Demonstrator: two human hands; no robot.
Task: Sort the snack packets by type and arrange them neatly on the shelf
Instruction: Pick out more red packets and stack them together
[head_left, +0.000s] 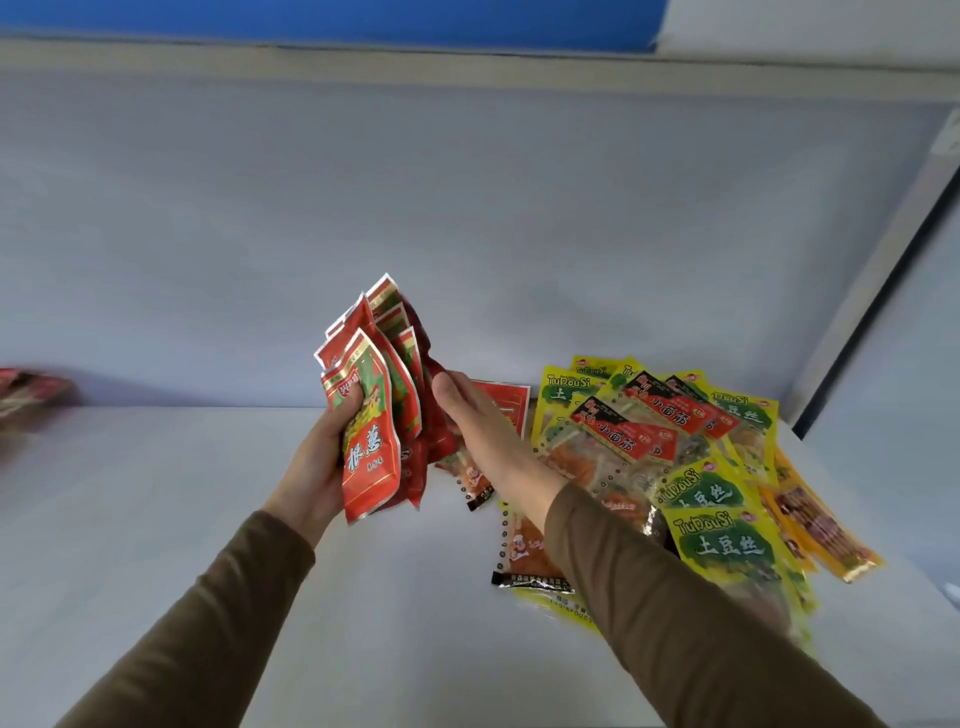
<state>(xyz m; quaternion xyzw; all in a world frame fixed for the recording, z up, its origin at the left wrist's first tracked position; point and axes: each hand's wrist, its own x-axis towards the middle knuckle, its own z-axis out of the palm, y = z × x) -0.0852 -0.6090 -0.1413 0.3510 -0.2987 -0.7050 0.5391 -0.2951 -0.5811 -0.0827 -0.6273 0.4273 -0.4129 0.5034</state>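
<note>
Left hand (317, 462): a fanned bundle of glossy red foil snack packets (376, 410) is clamped in the grip, thumb across the front packet and the other fingers hidden behind. The bundle is held upright above the white shelf (182, 519), judged so that one type is gathered before being set down together.

Right hand (483, 431): fingers straight and together, holding nothing, the flat of the hand laid against the bundle's right edge; this is judged a squaring-up touch to even the fan.

Just right of the hands, an unsorted heap lies on the shelf: yellow-green plastic packets printed TuDouSi (719, 540), clear packets with red-and-black labels (615, 436), orange-yellow packets (821, 530) at the far edge. One flat red packet (511, 410) is partly hidden behind the right hand.

Far left, well apart, blurred red packets (31, 392) lie on the shelf; possibly a started pile, though that cannot be told.

Sorting is judged early: most of the heap is untouched.
</note>
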